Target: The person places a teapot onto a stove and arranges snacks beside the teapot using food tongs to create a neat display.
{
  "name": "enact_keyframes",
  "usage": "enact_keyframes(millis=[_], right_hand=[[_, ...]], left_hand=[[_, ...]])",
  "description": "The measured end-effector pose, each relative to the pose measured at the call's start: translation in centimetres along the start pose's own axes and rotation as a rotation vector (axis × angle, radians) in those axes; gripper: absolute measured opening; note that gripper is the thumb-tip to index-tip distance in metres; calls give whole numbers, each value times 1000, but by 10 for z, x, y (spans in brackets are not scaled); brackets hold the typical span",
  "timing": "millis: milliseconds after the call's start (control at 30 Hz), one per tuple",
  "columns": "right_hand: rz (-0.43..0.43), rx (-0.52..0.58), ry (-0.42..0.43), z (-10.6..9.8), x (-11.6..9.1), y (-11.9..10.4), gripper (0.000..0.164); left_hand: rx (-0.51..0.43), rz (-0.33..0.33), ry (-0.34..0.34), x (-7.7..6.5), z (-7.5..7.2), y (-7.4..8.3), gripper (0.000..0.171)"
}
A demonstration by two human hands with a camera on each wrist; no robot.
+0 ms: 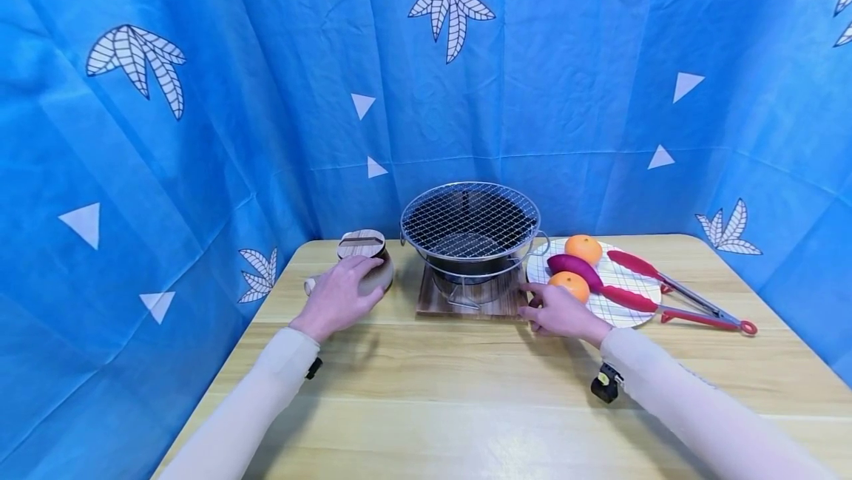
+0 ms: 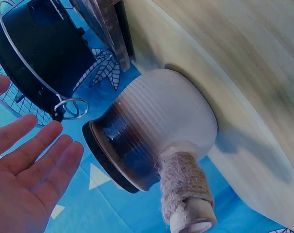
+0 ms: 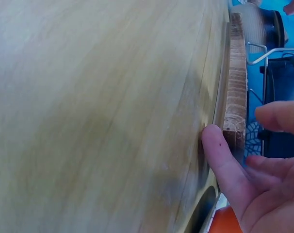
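My left hand (image 1: 345,293) hovers with its fingers spread at the lidded ceramic pot (image 1: 376,280), partly covering it in the head view. In the left wrist view the pot (image 2: 166,111) stands apart from the loosely straight fingers (image 2: 55,160), its twine-wrapped handle (image 2: 183,187) sticking out. My right hand (image 1: 562,310) is at the right front corner of a dark wooden board (image 1: 475,310), fingers loosely bent. One fingertip (image 3: 213,133) lies right by the board's corner; whether it touches cannot be told. On that board stands a round black grill (image 1: 466,265) with a wire mesh (image 1: 469,217).
Right of the grill is a white checked plate (image 1: 642,276) bearing two oranges (image 1: 583,248), a purple sweet-potato-like item (image 1: 566,265) and red-tipped tongs (image 1: 692,302). The tongs' handle end extends over the wooden table (image 1: 459,406). Blue patterned cloth (image 1: 566,80) hangs behind and at both sides.
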State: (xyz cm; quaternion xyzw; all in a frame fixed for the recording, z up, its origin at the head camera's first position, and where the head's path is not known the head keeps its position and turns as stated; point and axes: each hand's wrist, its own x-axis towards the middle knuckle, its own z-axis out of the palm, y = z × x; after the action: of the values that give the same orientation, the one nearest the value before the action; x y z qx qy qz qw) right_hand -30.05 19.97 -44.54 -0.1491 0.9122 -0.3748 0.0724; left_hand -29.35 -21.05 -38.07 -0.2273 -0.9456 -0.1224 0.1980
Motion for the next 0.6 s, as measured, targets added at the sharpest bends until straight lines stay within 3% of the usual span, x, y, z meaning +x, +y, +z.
enact_keyframes(millis=[300,600], right_hand=[[-40,-37,21,2,-1,0,58],[-27,-16,32,3,-3,1,56]], left_hand=[[-6,-42,8,-5,-9,-7,51],[-42,-99,27,-6,-20,-19,54]])
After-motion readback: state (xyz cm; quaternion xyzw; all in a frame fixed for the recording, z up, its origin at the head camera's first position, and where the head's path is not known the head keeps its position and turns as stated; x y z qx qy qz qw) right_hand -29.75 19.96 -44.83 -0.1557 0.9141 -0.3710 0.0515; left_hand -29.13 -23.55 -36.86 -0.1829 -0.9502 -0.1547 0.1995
